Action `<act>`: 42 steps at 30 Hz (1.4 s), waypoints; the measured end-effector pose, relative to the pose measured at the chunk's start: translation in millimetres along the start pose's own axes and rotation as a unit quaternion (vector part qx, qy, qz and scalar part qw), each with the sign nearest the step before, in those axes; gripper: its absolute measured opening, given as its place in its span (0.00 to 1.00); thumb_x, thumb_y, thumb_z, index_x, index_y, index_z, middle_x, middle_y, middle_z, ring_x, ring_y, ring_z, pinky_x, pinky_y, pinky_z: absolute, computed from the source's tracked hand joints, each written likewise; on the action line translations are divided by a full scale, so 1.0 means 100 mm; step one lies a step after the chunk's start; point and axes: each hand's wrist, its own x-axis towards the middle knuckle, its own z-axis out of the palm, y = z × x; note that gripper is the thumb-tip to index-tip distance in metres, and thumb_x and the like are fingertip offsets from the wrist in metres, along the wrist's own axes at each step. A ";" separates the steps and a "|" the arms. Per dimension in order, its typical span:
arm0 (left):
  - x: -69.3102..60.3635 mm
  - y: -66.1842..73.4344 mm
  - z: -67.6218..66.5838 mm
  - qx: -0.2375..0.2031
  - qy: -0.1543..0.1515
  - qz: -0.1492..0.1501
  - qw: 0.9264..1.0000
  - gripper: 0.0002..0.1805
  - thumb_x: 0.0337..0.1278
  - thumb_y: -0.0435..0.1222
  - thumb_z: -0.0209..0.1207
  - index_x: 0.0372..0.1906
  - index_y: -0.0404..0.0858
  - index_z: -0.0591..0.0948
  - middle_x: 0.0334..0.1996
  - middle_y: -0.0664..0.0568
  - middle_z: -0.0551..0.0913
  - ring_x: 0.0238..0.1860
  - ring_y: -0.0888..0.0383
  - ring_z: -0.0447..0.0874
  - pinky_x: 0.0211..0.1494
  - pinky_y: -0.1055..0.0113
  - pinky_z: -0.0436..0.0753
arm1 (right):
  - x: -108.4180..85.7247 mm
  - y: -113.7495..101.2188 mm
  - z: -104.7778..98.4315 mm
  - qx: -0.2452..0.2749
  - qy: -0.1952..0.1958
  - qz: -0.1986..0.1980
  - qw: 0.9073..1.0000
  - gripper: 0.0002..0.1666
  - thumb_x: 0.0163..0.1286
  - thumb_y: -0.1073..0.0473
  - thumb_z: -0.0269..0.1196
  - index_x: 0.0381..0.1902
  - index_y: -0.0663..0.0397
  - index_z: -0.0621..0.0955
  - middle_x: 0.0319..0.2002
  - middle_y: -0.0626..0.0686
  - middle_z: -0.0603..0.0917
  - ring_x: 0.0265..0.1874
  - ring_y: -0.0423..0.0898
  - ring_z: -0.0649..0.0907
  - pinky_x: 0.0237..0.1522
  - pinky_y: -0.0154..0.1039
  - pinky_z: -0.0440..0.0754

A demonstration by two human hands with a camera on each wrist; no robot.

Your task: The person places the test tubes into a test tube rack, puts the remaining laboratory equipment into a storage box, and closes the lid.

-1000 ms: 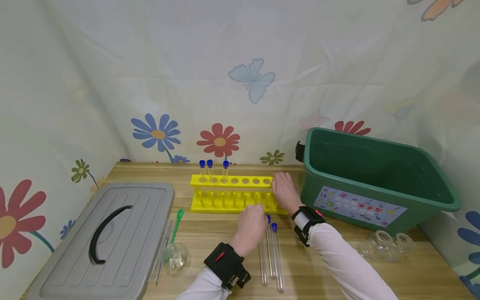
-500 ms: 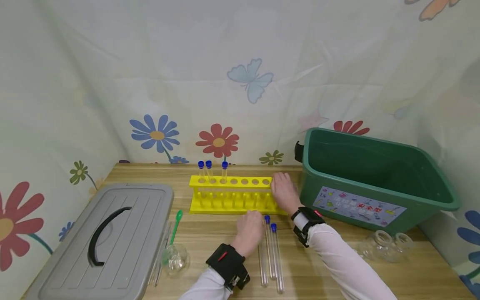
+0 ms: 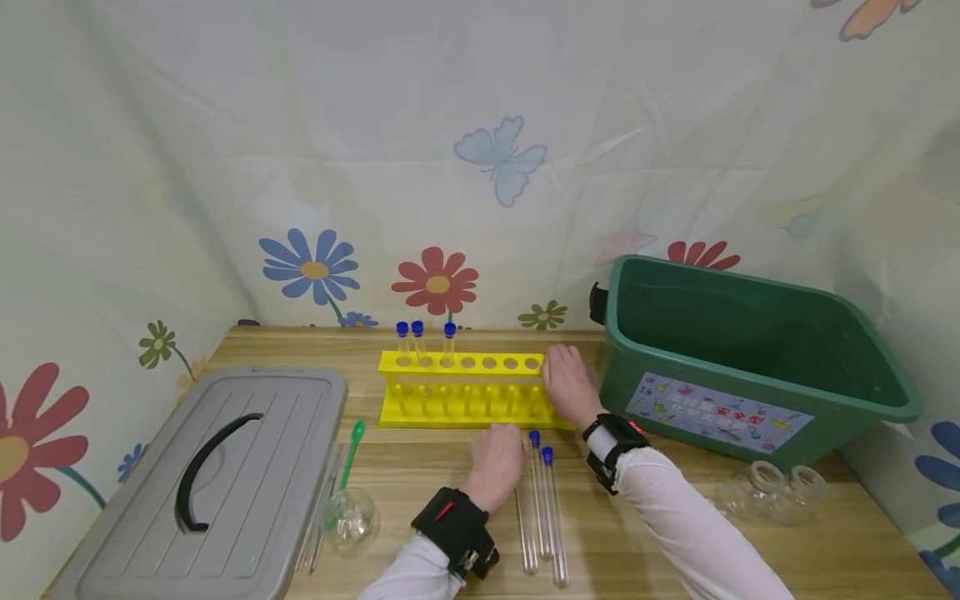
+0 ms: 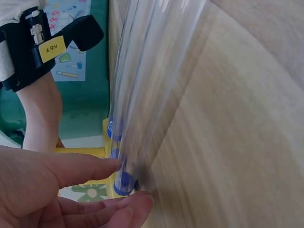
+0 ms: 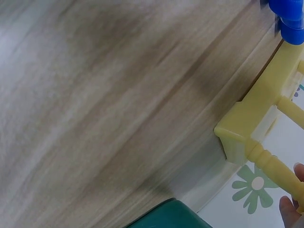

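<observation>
My left hand [image 3: 495, 467] pinches a clear test tube [image 4: 159, 80] near its blue cap [image 4: 124, 183], thumb on one side and fingers on the other. That tube lies along the table beside two more blue-capped test tubes [image 3: 557, 525], just in front of the yellow test tube rack [image 3: 442, 422]. My right hand [image 3: 572, 387] grips the rack's right end; only its fingertips [image 5: 289, 209] show in the right wrist view, at the end post. Three blue-capped tubes [image 3: 448, 331] stand upright in holes toward the rack's left, and the holes to their right show no tubes.
At right stands a green bin [image 3: 720, 392], with small glass jars [image 3: 765, 492] in front of it. A grey lid [image 3: 255, 483] with a black handle lies at left. Between lid and hand are a green spoon [image 3: 352, 450], a round glass vessel [image 3: 351, 517] and thin rods [image 3: 318, 525].
My left hand has shifted slightly toward me and to the left, away from the rack's front edge. The right hand keeps its place on the rack.
</observation>
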 end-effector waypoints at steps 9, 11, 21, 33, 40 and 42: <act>0.00 -0.04 0.02 -0.024 -0.025 -0.020 0.999 0.17 0.49 0.32 0.61 0.10 0.40 0.69 0.11 0.53 0.67 0.11 0.61 0.64 0.09 0.71 0.62 | 0.00 0.03 0.03 -0.003 0.011 -0.013 1.000 0.15 0.72 0.59 0.43 0.45 0.63 0.72 0.40 0.57 0.73 0.38 0.52 0.68 0.44 0.44 0.70; 0.01 -0.05 0.02 -0.032 -0.021 -0.021 0.999 0.17 0.48 0.30 0.60 0.11 0.40 0.69 0.11 0.53 0.66 0.12 0.61 0.64 0.09 0.71 0.62 | 0.00 0.03 0.04 -0.002 0.016 -0.017 1.000 0.15 0.71 0.59 0.43 0.45 0.64 0.72 0.40 0.57 0.73 0.37 0.52 0.68 0.44 0.44 0.70; 0.02 -0.07 0.01 -0.075 -0.044 -0.034 0.996 0.14 0.44 0.29 0.60 0.11 0.37 0.72 0.13 0.49 0.70 0.14 0.58 0.68 0.12 0.67 0.67 | 0.00 0.03 0.03 -0.002 0.015 -0.017 1.000 0.15 0.71 0.59 0.44 0.46 0.64 0.71 0.41 0.58 0.73 0.38 0.52 0.68 0.44 0.44 0.70; 0.03 -0.05 -0.30 -0.113 -0.050 -0.009 0.992 0.18 0.48 0.31 0.60 0.10 0.40 0.68 0.08 0.56 0.63 0.08 0.64 0.61 0.09 0.75 0.61 | 0.01 0.01 0.03 -0.029 0.021 -0.049 0.998 0.14 0.70 0.62 0.43 0.42 0.68 0.72 0.37 0.59 0.73 0.37 0.53 0.68 0.46 0.44 0.66; 0.10 -0.07 -0.60 -0.116 -0.037 -0.025 0.992 0.21 0.51 0.38 0.61 0.08 0.41 0.67 0.07 0.58 0.60 0.08 0.64 0.60 0.09 0.74 0.59 | 0.01 0.01 0.01 -0.012 0.010 -0.027 1.000 0.15 0.71 0.61 0.43 0.44 0.67 0.72 0.40 0.59 0.73 0.38 0.53 0.68 0.46 0.44 0.67; 0.11 -0.07 -0.68 -0.127 -0.035 -0.030 0.991 0.21 0.52 0.38 0.60 0.09 0.40 0.68 0.06 0.57 0.60 0.07 0.63 0.60 0.09 0.74 0.58 | 0.01 0.00 0.01 -0.009 0.005 -0.022 1.000 0.15 0.72 0.60 0.43 0.45 0.66 0.72 0.40 0.59 0.73 0.39 0.53 0.68 0.47 0.44 0.67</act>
